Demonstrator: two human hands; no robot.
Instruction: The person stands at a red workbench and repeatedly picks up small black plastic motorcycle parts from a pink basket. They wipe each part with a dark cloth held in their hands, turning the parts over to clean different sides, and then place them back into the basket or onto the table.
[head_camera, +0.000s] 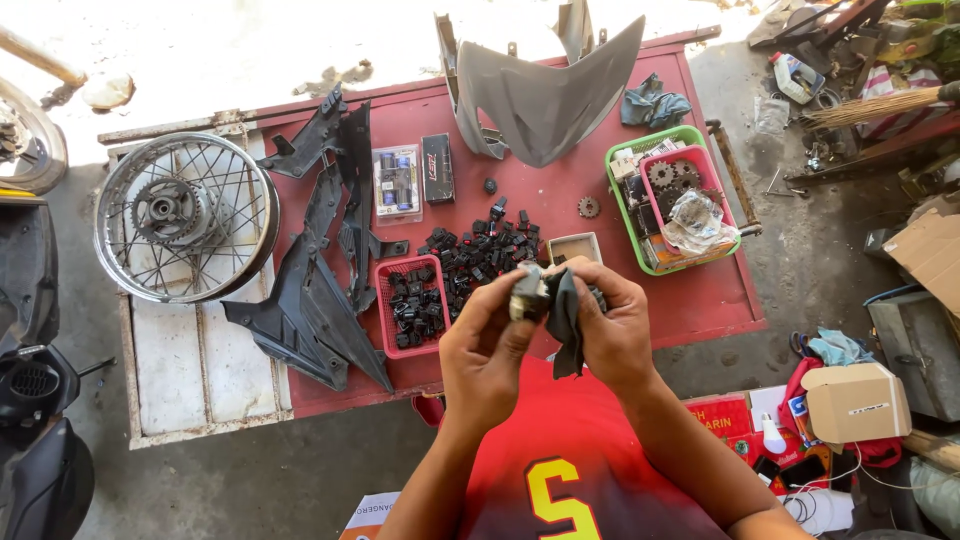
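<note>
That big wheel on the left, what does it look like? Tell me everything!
The wheel is a shiny metal rim with thin wire spokes running to a grey hub and a toothed sprocket in the middle. It has no tyre. It lies flat on a pale slatted rack beside the red table, its edge next to black plastic panels.

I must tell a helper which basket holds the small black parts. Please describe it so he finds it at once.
On the red table, look just beyond the person's left hand. The small red basket sits beside the loose pile of black parts. Unlike the larger green basket of sprockets, it holds only black parts.
</note>
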